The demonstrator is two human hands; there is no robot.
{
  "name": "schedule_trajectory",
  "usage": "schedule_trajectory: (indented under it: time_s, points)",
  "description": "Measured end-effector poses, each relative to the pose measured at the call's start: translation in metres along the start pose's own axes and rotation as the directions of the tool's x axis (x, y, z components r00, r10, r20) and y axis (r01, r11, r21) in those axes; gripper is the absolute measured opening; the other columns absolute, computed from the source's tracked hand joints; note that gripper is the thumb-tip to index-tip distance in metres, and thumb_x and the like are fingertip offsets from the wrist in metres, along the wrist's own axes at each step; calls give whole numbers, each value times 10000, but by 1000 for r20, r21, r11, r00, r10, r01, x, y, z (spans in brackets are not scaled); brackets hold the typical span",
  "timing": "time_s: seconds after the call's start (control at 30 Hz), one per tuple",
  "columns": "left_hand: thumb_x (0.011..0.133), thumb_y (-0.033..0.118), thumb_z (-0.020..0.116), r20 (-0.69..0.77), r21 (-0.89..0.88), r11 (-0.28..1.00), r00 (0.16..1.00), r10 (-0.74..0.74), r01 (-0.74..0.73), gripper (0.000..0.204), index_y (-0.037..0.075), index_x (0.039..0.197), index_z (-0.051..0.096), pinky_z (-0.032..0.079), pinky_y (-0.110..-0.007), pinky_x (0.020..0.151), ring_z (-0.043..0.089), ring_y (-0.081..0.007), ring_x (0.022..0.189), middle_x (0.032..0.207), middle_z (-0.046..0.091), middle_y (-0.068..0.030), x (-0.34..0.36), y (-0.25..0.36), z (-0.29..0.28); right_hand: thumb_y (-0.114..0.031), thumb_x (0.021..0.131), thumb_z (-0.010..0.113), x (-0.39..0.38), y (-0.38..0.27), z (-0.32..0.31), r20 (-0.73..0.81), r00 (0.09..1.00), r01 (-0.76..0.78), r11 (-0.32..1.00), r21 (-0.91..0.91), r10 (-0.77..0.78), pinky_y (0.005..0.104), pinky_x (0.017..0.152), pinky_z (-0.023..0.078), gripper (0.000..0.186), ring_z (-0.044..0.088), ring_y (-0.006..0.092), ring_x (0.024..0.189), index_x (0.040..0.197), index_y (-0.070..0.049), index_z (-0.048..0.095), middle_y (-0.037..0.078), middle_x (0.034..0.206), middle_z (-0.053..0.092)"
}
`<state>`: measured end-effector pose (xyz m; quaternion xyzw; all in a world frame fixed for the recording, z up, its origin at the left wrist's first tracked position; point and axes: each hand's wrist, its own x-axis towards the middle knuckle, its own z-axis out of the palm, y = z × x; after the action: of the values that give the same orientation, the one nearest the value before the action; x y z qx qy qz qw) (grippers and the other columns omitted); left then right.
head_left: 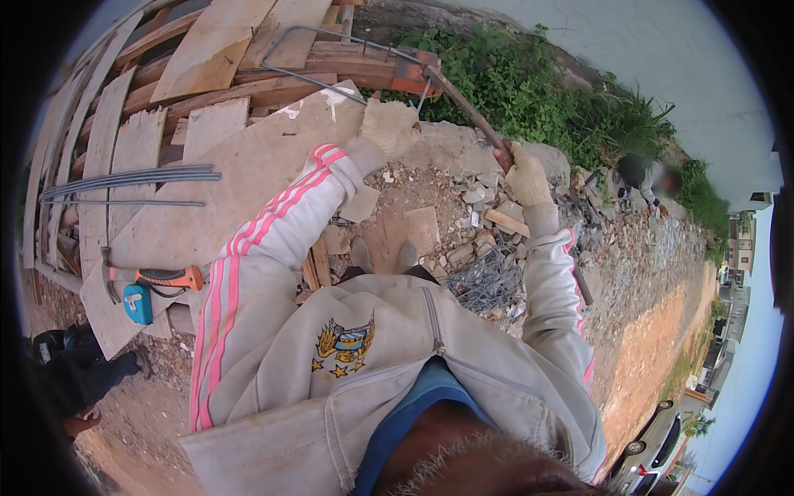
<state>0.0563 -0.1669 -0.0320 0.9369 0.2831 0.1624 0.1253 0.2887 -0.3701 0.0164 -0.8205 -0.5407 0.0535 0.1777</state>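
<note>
My hands are apart, both in pale gloves. My right hand is clamped on the lower end of a rusty bar; my left hand lies against the near end of a bent rod, though I can't tell whether its fingers close round it.

The bar slants from my right fist up and to the left, its far end at an orange block at the end of a timber. The rod makes a long open loop: one leg runs up-left from my left glove, turns at the far corner, and the other comes back right to the block.

Nails stand up from the timber, inside the loop and beside it. Left of me, on the board table, lie straight rods, a hammer and a tape measure, well apart from my hands.

Weeds crowd just beyond the bar, against a pale wall. Below the bar, rubble and tangled wire cover the ground by my feet. The table's right edge ends near my left glove; between my arms there is open air above the ground. One person bends over the rubble at far right; another is at lower left.
</note>
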Motion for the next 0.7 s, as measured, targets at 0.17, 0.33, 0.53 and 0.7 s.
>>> schedule_trajectory:
  time_s: [0.17, 0.33, 0.53, 0.7]
  points:
    - [848, 269, 621, -35, 21, 1000, 999, 4, -3, 203, 121, 864, 759, 395, -593, 1100, 715, -323, 921, 862, 736, -136, 2, -2, 5, -391, 1025, 594, -15, -8, 20, -66, 998, -18, 1000, -24, 17, 554, 751, 512, 341, 670, 471, 904, 1154, -80, 648, 254, 933, 705]
    - [844, 288, 623, -31, -6, 1000, 1000, -3, 3, 225, 113, 881, 761, 386, -595, 1105, 711, -343, 939, 887, 744, -148, 4, -4, 6, -413, 1030, 578, -23, -21, 18, -82, 994, -72, 997, -40, 69, 562, 741, 510, 356, 673, 476, 883, 1118, -75, 645, 248, 902, 705]
    - [869, 299, 617, -8, -27, 999, 1000, -17, 17, 260, 90, 931, 760, 428, -556, 1047, 703, -360, 983, 932, 751, -148, 5, -1, 4, -423, 1036, 564, -95, 56, 12, -30, 987, -163, 980, -117, 160, 544, 780, 509, 376, 676, 475, 909, 1107, -65, 657, 237, 916, 711]
    - [877, 323, 605, 20, 21, 999, 999, -41, 41, 291, 103, 981, 765, 493, -525, 960, 702, -358, 1006, 1006, 756, -153, -3, -4, -3, -379, 1029, 569, -187, 47, -18, -63, 934, -358, 907, -222, 353, 553, 759, 473, 357, 630, 504, 898, 990, -27, 611, 278, 854, 644]
